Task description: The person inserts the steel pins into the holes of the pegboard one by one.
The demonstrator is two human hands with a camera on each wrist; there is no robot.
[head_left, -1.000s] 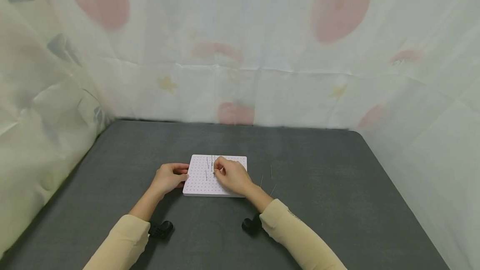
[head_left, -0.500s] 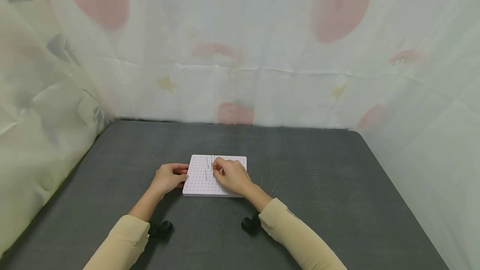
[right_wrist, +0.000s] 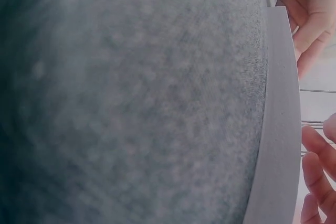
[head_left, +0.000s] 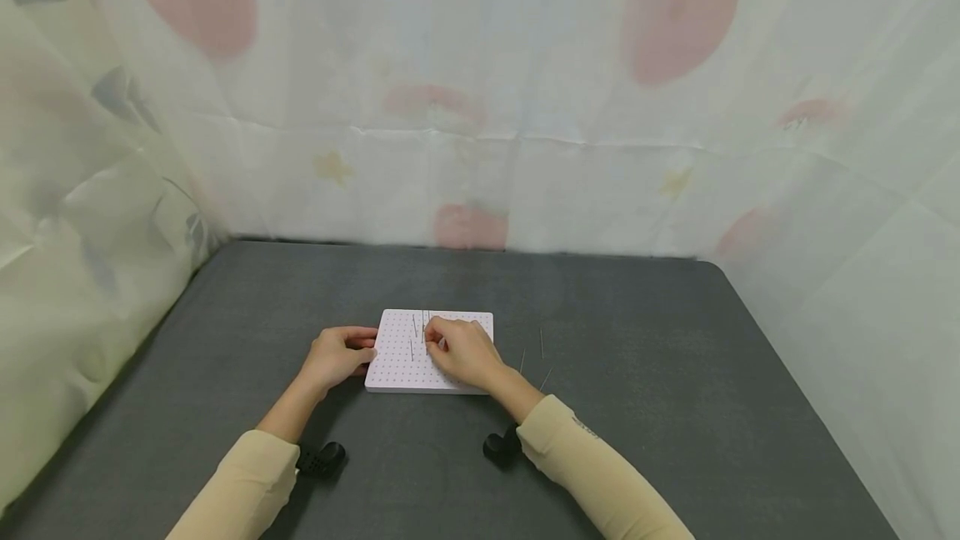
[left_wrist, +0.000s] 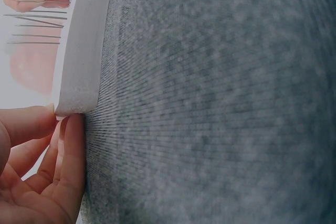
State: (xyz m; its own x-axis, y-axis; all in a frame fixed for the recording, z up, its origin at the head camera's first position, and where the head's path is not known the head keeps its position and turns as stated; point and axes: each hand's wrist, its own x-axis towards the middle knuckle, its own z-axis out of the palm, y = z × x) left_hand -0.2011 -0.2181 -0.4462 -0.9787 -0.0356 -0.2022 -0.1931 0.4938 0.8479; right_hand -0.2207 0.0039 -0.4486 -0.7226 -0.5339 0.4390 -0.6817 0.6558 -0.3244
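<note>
A white pegboard (head_left: 393, 375) dotted with small holes lies on the dark table. My left hand (head_left: 333, 358) grips its left edge, thumb on top and fingers against the side, as the left wrist view shows. Over the board's middle, my right hand (head_left: 465, 355) pinches a thin metal needle (left_wrist: 44, 1) between thumb and fingertips. The needle stands roughly upright; whether its lower tip sits in a hole cannot be told. Several other needles (left_wrist: 37, 42) stand in the board just left of the right hand, a few leaning slightly. The fingers hide part of this group.
Three loose needles lie on the table right of the board: one (head_left: 542, 343) farthest back, one (head_left: 522, 360) close to the right wrist, one (head_left: 546, 379) nearer me. A printed white curtain (head_left: 585, 190) hangs behind the table (head_left: 637, 440), and curtain covers both sides.
Hardly anything differs. My right hand has shifted very slightly left over the same spot, still pinching the needle. My left hand and the pegboard have stayed put.
</note>
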